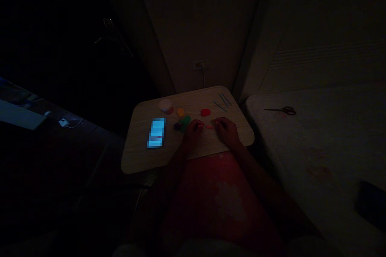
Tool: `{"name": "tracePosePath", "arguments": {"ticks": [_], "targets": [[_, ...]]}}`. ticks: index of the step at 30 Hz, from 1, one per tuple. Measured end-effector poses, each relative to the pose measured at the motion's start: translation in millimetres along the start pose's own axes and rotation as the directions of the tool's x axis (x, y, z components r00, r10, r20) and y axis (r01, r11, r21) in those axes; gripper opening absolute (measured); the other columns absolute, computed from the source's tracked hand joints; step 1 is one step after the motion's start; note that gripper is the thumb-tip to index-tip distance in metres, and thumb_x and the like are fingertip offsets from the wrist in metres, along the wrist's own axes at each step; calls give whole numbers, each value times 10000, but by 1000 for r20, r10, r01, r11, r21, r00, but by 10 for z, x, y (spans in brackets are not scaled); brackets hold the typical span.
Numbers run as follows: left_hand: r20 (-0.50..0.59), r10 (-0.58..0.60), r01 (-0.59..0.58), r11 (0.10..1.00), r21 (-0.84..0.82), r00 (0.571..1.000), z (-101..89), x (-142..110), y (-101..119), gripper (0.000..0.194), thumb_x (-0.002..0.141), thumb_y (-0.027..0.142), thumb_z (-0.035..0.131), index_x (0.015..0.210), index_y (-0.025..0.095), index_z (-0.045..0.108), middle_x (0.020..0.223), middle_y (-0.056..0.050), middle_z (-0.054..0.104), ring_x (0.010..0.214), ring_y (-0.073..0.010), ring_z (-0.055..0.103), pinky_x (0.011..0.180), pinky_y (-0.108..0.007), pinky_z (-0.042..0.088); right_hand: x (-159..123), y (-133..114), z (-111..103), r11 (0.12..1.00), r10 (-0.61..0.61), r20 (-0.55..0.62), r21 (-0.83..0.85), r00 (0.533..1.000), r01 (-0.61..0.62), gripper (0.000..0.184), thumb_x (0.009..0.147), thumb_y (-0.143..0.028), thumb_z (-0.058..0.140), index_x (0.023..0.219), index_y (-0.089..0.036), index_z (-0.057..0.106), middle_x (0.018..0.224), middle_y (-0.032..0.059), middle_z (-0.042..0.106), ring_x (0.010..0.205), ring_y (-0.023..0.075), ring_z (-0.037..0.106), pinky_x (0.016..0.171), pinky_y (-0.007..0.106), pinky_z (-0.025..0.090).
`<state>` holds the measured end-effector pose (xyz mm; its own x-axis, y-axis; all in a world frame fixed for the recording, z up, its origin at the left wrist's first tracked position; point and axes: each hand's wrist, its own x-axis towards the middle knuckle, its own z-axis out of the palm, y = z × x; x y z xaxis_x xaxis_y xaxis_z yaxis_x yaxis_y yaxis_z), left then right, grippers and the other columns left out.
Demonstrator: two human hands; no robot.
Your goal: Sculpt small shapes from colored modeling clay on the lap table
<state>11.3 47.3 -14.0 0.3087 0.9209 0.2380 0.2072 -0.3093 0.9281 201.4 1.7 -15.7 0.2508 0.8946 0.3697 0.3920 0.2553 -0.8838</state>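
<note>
Over the small wooden table, my left hand (194, 129) is closed, fingers curled round one end of a thin pink strand of modelling clay (209, 127). Opposite it, my right hand (226, 128) bends its fingers down and pinches the strand's other end; the dim light hides the fingertips' exact grip. Just beyond them lies a red lump of clay (205, 112). Beside my left hand are a green lump (185, 120) and a dark purple lump (177, 126), with a yellow-orange lump (180, 112) farther back.
A round tub (165, 105) stands at the table's (138, 156) back left, behind a glowing, blurred-out phone (157, 133). Several thin sticks (222, 101) lie at the back right. Scissors (283, 110) rest on a pale surface to the right. A wall socket (200, 64) has a cable plugged in.
</note>
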Motion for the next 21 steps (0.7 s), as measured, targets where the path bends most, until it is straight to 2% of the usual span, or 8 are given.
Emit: {"name": "tracePosePath", "arguments": {"ticks": [7, 12, 16, 21], "targets": [[14, 7, -7, 1000, -28, 1000, 2, -4, 46, 111, 881, 266, 572, 895, 177, 636, 851, -17, 630, 795, -160, 561, 735, -265, 458, -11, -5, -26, 999, 46, 24, -11, 999, -46, 249, 914, -397, 607, 943, -188, 739, 903, 78, 762, 793, 222, 675, 722, 329, 503], [31, 5, -3, 998, -70, 999, 18, -31, 85, 115, 900, 267, 570, 900, 174, 637, 845, -14, 632, 776, -151, 555, 724, -260, 448, -27, -7, -36, 998, 57, 52, 26, 997, -58, 271, 915, -423, 613, 960, -189, 741, 926, 80, 761, 823, 227, 679, 745, 335, 508], [59, -5, 9, 998, -60, 998, 23, -22, 78, 176, 911, 335, 576, 873, 173, 633, 838, -19, 632, 776, -155, 557, 719, -263, 447, -36, -18, -44, 999, 50, 75, 8, 996, -51, 279, 915, -435, 616, 951, -189, 740, 938, 83, 764, 832, 227, 680, 764, 341, 513], [49, 2, 1, 999, -47, 999, 29, -18, 54, 119, 891, 274, 575, 890, 175, 642, 845, -10, 633, 807, -157, 567, 748, -264, 453, -41, 6, -57, 999, 25, 78, -22, 997, -23, 294, 920, -449, 605, 949, -192, 745, 925, 80, 766, 824, 224, 674, 758, 343, 513]]}}
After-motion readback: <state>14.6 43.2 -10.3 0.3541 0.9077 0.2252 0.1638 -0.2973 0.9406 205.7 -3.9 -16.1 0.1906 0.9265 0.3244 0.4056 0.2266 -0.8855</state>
